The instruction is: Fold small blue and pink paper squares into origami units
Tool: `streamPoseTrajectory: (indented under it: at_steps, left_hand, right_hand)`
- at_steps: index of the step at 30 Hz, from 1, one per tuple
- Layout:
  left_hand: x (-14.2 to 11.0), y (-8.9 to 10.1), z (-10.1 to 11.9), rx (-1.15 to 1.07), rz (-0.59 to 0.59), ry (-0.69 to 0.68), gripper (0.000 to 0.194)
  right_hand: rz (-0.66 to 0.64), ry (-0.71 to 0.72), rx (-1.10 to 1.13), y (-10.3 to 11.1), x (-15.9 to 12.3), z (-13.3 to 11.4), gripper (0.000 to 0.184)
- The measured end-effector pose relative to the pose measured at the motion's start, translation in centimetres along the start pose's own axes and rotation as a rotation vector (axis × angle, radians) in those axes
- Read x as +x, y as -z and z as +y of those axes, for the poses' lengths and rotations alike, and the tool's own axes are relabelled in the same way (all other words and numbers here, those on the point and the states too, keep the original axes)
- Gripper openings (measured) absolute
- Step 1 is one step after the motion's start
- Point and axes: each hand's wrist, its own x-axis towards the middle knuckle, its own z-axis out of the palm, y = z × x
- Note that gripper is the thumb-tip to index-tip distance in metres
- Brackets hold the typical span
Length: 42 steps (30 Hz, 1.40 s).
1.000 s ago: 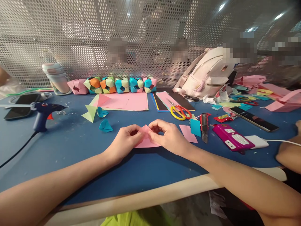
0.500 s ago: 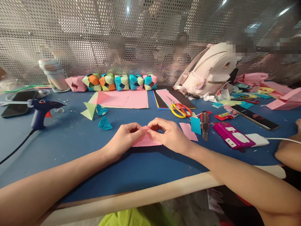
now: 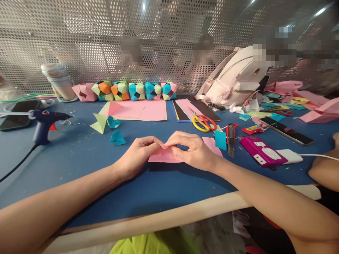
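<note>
A small sheet of pink paper (image 3: 164, 156) is held between my two hands, just above the blue table near its front edge. My left hand (image 3: 139, 153) pinches its left part between thumb and fingers. On the other side my right hand (image 3: 189, 150) grips the top and right part, its fingertips meeting the left ones at the upper edge. A narrow fold shows along that edge; the fingers cover part of it. Folded blue paper pieces (image 3: 118, 137) and a folded green piece (image 3: 99, 121) lie beyond my left hand.
Several folded paper balls (image 3: 136, 91) line the back, behind pink sheets (image 3: 143, 109). Scissors (image 3: 202, 122), a utility knife (image 3: 231, 139), a purple power strip (image 3: 261, 151) and a phone (image 3: 287, 130) lie right. A glue gun (image 3: 45, 125) stands left. Another person's arm (image 3: 325, 169) rests at the right edge.
My fingers have shifted slightly along the upper edge of the pink paper, and more of its surface shows. Both hands still hold it in nearly the same place.
</note>
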Motion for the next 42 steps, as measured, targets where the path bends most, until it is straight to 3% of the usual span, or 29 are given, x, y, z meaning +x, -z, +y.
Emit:
streamPoseTrajectory:
  at_steps: [13, 24, 29, 35, 42]
  left_hand:
    - [0.0, -0.2, 0.3, -0.052, -0.009, -0.007, 0.009]
    - [-0.1, 0.2, 0.0, 0.001, -0.041, -0.021, 0.018]
    - [-0.2, -0.1, 0.3, 0.071, 0.049, -0.052, 0.022]
    - [-0.4, -0.3, 0.7, 0.145, 0.09, -0.063, 0.017]
    - [-0.5, -0.4, 0.7, 0.141, 0.073, -0.064, 0.015]
  right_hand:
    - [-0.124, 0.233, -0.162, 1.4, 0.0, 0.2, 0.026]
    - [-0.122, 0.228, -0.15, 1.2, 0.0, 0.0, 0.027]
    - [0.036, 0.062, -0.104, 0.4, 0.1, -0.4, 0.02]
    - [0.024, -0.322, 0.036, 0.3, 0.4, -1.4, 0.004]
    - [0.033, -0.413, 0.153, 0.4, 0.4, -1.4, 0.006]
